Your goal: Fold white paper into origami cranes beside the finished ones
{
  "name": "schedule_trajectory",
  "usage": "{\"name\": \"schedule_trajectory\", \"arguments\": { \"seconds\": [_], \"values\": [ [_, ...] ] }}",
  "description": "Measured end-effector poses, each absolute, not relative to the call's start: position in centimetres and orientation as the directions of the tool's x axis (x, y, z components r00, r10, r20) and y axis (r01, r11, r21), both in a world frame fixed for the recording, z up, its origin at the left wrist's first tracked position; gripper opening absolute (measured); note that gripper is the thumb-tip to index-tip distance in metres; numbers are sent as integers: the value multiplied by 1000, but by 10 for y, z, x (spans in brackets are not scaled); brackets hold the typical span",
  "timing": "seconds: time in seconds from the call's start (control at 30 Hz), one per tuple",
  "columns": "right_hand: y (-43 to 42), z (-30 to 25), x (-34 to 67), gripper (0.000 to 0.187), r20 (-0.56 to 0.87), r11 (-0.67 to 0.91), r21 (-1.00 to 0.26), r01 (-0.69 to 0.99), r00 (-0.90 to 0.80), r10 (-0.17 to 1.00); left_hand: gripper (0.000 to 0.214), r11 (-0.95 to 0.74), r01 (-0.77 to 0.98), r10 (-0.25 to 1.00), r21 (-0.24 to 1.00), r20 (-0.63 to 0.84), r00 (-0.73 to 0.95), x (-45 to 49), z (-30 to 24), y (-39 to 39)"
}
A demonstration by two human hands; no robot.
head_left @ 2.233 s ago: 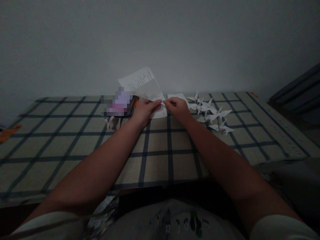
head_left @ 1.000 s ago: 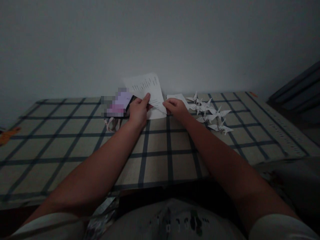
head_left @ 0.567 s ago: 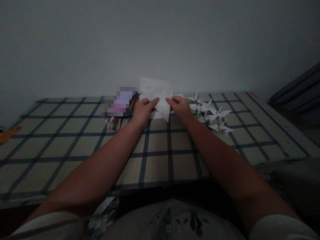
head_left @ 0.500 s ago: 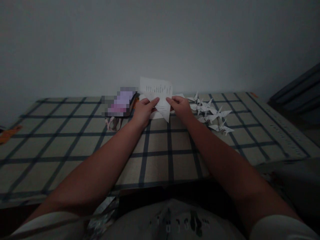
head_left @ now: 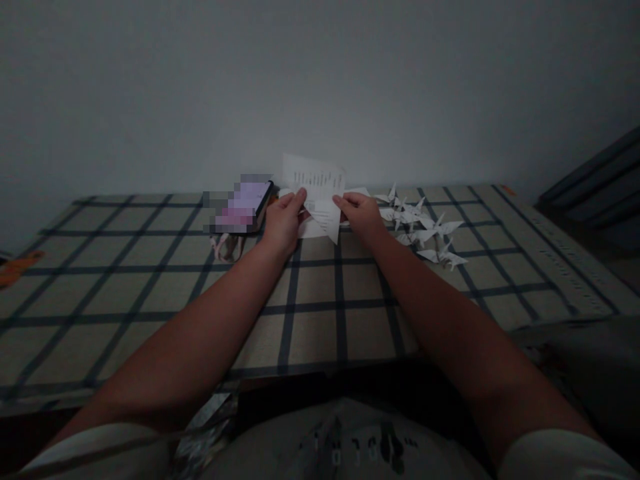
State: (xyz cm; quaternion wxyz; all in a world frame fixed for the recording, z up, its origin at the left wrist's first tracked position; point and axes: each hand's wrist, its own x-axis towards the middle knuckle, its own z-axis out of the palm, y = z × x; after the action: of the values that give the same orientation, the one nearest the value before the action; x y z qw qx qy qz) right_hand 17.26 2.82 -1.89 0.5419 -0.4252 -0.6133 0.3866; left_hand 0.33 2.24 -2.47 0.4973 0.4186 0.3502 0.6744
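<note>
Paper, a printed sheet (head_left: 317, 181), is what I hold raised just above the far middle of the checked table (head_left: 310, 320), one flap folded down to a point. My left hand (head_left: 283, 223) pinches its left edge, thumb on top; my right hand (head_left: 361, 215) is closed on the right edge. I judge the folding barely begun, since only that one diagonal crease shows. Another flat sheet (head_left: 311, 231) lies beneath. Finished paper cranes (head_left: 425, 230) sit just right of my right hand; a phone (head_left: 245, 203) lies just left of my left.
</note>
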Motion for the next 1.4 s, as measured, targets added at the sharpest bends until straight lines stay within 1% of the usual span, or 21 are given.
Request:
{"name": "schedule_trajectory", "arguments": {
  "seconds": [0.1, 0.17, 0.37, 0.53, 0.6, 0.73, 0.87, 0.97, 1.13, 1.27, 1.4],
  "values": [
    [29, -21, 172, 34, 339, 342, -931, 130, -48, 940, 35, -320, -361, 942, 876, 254, -218, 3, -25, 24],
    [29, -20, 173, 33, 334, 337, -932, 135, -51, 941, 35, -328, -369, 939, 870, 256, -229, 3, -25, 25],
    [24, -15, 173, 31, 365, 370, -911, 182, -59, 929, 32, -275, -472, 954, 838, 177, -241, -1, -22, 27],
    [25, -15, 173, 30, 357, 359, -915, 182, -45, 933, 27, -250, -504, 965, 827, 167, -204, -2, -20, 25],
    [27, -16, 173, 30, 366, 365, -917, 163, -22, 930, 29, -218, -470, 974, 855, 162, -155, 0, -20, 23],
    [28, -18, 174, 32, 380, 378, -918, 120, -2, 925, 34, -155, -333, 988, 930, 150, -41, 4, -23, 19],
    [28, -19, 172, 37, 314, 315, -948, 44, -19, 949, 38, -195, -275, 981, 941, 183, -67, 5, -27, 20],
    [27, -18, 170, 40, 263, 263, -965, -11, -20, 965, 39, -198, -249, 979, 948, 180, -94, 3, -28, 23],
    [29, -17, 171, 29, 276, 274, -960, 60, 44, 960, 41, -187, -269, 982, 945, 174, -73, 3, -27, 22],
    [28, -16, 171, 26, 284, 280, -957, 78, 43, 958, 44, -227, -275, 973, 934, 202, -114, 4, -25, 20],
    [28, -17, 171, 27, 304, 298, -950, 96, 62, 951, 42, -223, -278, 974, 934, 205, -95, 4, -23, 19]
  ]
}}
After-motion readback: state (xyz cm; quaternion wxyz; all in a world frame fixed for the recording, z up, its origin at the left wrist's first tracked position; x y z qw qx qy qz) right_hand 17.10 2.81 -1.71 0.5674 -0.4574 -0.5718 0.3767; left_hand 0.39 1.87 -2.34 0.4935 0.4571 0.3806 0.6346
